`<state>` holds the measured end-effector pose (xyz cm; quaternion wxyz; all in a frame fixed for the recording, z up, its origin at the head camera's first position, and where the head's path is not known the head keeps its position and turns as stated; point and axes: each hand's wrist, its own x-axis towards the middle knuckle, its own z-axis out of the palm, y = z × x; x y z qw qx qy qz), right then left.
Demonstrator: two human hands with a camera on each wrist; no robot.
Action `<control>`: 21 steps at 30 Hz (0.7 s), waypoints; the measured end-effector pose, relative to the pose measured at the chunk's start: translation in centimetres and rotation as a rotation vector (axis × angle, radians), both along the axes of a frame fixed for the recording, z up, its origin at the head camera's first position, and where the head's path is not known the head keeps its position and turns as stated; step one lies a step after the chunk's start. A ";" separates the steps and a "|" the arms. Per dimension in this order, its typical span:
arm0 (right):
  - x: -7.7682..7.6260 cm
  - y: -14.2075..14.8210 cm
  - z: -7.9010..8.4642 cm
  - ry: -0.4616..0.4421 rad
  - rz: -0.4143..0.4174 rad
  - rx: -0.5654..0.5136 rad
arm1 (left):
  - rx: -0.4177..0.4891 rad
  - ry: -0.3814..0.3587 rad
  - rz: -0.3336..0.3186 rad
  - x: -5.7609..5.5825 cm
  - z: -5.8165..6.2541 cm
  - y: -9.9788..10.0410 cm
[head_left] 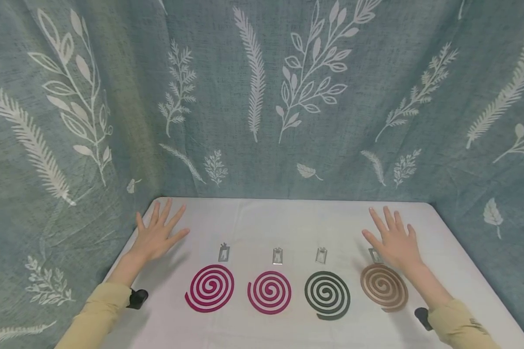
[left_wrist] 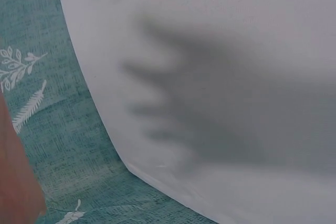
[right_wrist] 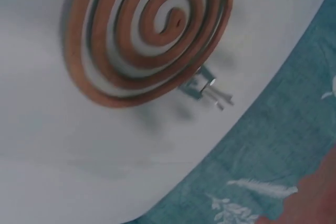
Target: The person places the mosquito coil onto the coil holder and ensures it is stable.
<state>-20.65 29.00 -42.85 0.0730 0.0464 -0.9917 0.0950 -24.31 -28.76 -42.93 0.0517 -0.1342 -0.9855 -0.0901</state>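
Note:
Both hands hover over a white table with fingers spread, holding nothing. My left hand [head_left: 155, 240] is near the left edge, its shadow falling on the cloth in the left wrist view. My right hand [head_left: 396, 245] hangs above the brown mosquito coil [head_left: 384, 288] and partly covers a small metal coil stand [head_left: 375, 255] behind it. To the left lie a dark green mosquito coil [head_left: 327, 295] and two magenta ones, a middle coil [head_left: 269, 293] and a leftmost coil [head_left: 209, 288]. Behind these sit three more metal stands: left [head_left: 224, 252], middle [head_left: 277, 256] and right [head_left: 321, 255].
A teal curtain [head_left: 262, 160] with white leaf prints surrounds the table [head_left: 244, 223] at the back and sides. Dark wrist devices show at the left cuff [head_left: 137, 298] and right cuff [head_left: 423, 318].

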 end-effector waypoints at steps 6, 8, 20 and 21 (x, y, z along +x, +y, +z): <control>0.3 -2.5 -0.1 0.018 0.055 -0.015 | 0.048 -0.024 -0.050 0.2 -0.3 0.1; 0.3 -3.4 -0.3 0.024 0.077 -0.023 | 0.063 -0.029 -0.061 0.4 -0.4 0.2; 1.0 -8.2 -1.4 0.017 0.205 -0.080 | 0.049 -0.130 -0.111 1.5 -0.6 1.0; 1.1 -8.6 -1.5 0.015 0.213 -0.094 | 0.054 -0.138 -0.118 1.6 -0.6 1.1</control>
